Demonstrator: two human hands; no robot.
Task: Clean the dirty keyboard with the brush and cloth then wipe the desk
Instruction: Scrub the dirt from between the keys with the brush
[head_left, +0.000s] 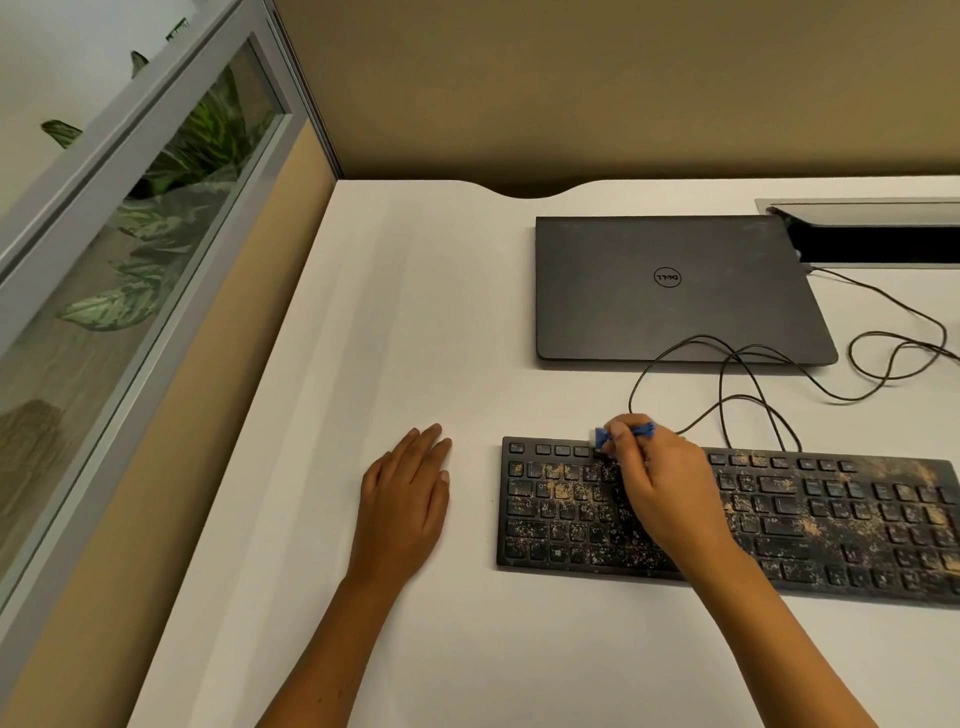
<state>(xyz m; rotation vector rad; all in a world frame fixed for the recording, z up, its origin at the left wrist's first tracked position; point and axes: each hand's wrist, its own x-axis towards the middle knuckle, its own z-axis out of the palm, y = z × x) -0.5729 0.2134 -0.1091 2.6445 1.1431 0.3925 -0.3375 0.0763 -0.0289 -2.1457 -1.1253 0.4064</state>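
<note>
Right hand (660, 483) grip pinches blue brush (602, 439) over dusty keyboard (831, 519); left hand (405, 504) flat on desk (415, 312)

Left hand (408, 499) flat, palm down, fingers straight and close together, pointing away, forearm running back toward bottom edge. Right hand (657, 480) further right, reaching forward, fingers curled and pinching something small and blue at the tips, wrist bent slightly, forearm angling in from lower right.
</note>
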